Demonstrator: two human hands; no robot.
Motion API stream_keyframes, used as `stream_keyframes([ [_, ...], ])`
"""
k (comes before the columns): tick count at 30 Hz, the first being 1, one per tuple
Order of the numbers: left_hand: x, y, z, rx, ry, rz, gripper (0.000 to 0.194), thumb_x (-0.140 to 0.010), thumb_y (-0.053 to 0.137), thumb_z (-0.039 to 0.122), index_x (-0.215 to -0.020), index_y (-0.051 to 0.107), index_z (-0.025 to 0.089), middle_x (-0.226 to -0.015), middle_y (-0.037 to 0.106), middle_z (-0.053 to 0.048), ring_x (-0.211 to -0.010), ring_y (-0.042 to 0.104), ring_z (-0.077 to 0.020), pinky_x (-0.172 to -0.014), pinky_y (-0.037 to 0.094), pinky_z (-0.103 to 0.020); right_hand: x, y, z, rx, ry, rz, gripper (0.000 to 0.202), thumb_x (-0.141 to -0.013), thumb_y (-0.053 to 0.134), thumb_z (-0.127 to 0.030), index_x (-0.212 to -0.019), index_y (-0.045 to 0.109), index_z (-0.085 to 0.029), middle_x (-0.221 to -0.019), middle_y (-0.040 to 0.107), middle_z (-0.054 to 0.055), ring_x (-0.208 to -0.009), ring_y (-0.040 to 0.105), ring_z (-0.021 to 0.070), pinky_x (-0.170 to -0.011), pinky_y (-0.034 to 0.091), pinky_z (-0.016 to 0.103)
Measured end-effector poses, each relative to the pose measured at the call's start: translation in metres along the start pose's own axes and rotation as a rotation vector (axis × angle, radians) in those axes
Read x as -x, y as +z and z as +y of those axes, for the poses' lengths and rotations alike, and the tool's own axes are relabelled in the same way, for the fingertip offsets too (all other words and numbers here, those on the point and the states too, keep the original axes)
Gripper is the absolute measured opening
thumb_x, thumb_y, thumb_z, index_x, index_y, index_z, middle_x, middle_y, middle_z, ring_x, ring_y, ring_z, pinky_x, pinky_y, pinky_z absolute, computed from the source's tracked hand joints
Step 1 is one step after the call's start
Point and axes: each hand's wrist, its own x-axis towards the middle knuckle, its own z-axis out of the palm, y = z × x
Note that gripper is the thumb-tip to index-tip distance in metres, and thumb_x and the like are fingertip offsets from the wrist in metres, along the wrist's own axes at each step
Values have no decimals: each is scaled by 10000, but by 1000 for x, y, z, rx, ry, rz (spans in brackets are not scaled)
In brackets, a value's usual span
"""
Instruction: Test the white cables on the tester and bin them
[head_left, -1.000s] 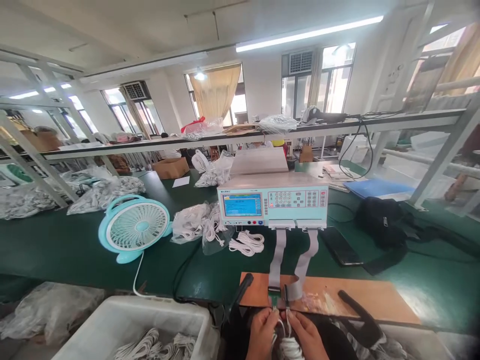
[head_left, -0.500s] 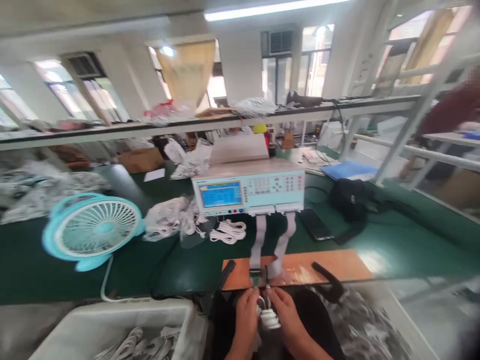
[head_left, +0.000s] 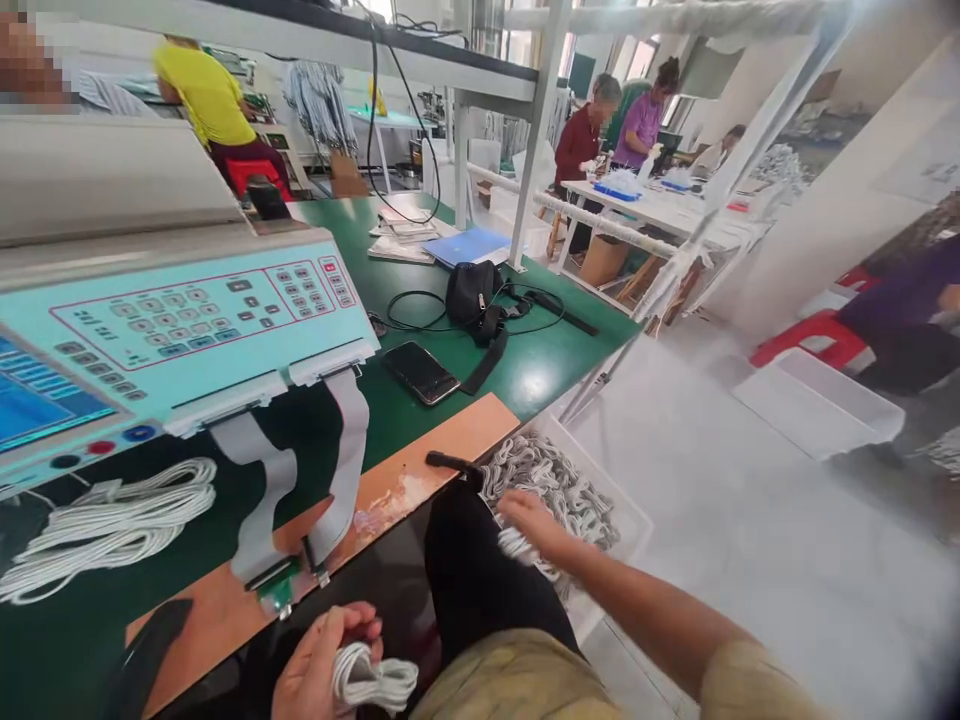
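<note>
My left hand (head_left: pixel 319 655), fingers curled, holds a coiled white cable (head_left: pixel 379 680) low in front of me. To the right, over the bin, my blurred right hand (head_left: pixel 529 520) is closed on another white cable bundle (head_left: pixel 516 545). The white plastic bin (head_left: pixel 634 520) beside my leg holds many coiled grey-white cables (head_left: pixel 551 475). Ahead of my left hand, two grey ribbon cables (head_left: pixel 349 450) run from the tester (head_left: pixel 210 320) to a small green circuit board (head_left: pixel 277 592) and a small metal-tipped connector (head_left: pixel 319 572) on the orange board (head_left: pixel 450 440).
A larger white cable coil (head_left: pixel 127 520) lies below the tester on the green table (head_left: pixel 547 370). A phone (head_left: pixel 420 372), a black pouch (head_left: pixel 474 300) and a blue folder (head_left: pixel 472 246) lie further back. Several people work beyond; an empty-looking white tub (head_left: pixel 817 400) stands on the right floor.
The view has swung right and closer. My hands, earlier together at the connectors with a white cable, are now apart: the right over the bin, the left near my lap.
</note>
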Motion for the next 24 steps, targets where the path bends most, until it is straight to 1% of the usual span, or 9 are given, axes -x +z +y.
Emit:
stream_keyframes([
  [4,-2,6,3,301,-199,-185,319,-612,733,418,-594,525,178,-576,495,43,-506,457,-108,-440,431,-235,-24,-93,19,189,20,272,195,-742,517,-296,-591,491,-176,-609,468,-2,-685,481,168,-621,366,256],
  [7,-1,14,1,450,-164,-264,336,-683,692,388,-564,466,170,-544,434,49,-496,404,-92,-439,394,-217,-24,-110,25,255,8,360,134,-737,576,-266,-799,576,-147,-867,550,85,-865,510,219,-746,376,308],
  [9,1,20,0,531,-107,-297,358,-722,662,381,-546,435,167,-525,398,55,-487,370,-84,-456,382,-215,-15,-88,23,239,-23,277,235,-734,614,-290,-918,590,-146,-969,555,103,-891,523,222,-784,387,325],
  [10,2,23,0,561,-78,-301,355,-739,649,376,-551,433,168,-523,387,58,-485,358,-82,-469,380,-216,-8,-70,19,178,-30,145,276,-743,618,-325,-956,593,-151,-978,567,98,-872,541,216,-778,404,328],
  [14,6,30,2,642,3,-268,313,-787,601,372,-592,453,176,-527,357,66,-481,336,-78,-513,384,-224,36,17,-4,-347,78,-706,437,-788,580,-458,-1114,552,-169,-978,605,82,-823,600,206,-697,469,323],
  [16,9,28,2,628,40,-273,310,-814,564,371,-597,455,179,-530,344,68,-482,332,-80,-539,394,-236,53,50,-16,-477,100,-870,459,-770,603,-471,-1107,555,-163,-913,615,61,-763,602,187,-655,470,297],
  [18,11,20,2,541,106,-292,309,-826,541,368,-594,465,178,-550,365,59,-519,375,-93,-593,414,-259,60,68,-24,-479,41,-821,420,-757,625,-450,-1055,565,-160,-834,604,25,-702,578,155,-628,454,262],
  [20,13,9,0,339,165,-319,275,-807,561,364,-617,515,171,-610,447,31,-601,445,-119,-641,419,-271,59,72,-28,-388,-92,-674,365,-774,619,-383,-1065,544,-175,-824,577,0,-697,546,135,-636,441,242],
  [24,14,-12,-5,-236,226,-375,169,-734,639,317,-688,627,154,-738,571,-14,-659,486,-143,-613,384,-233,52,66,-32,14,-521,-522,418,-799,546,-177,-1208,464,-199,-986,536,40,-852,519,159,-784,434,285],
])
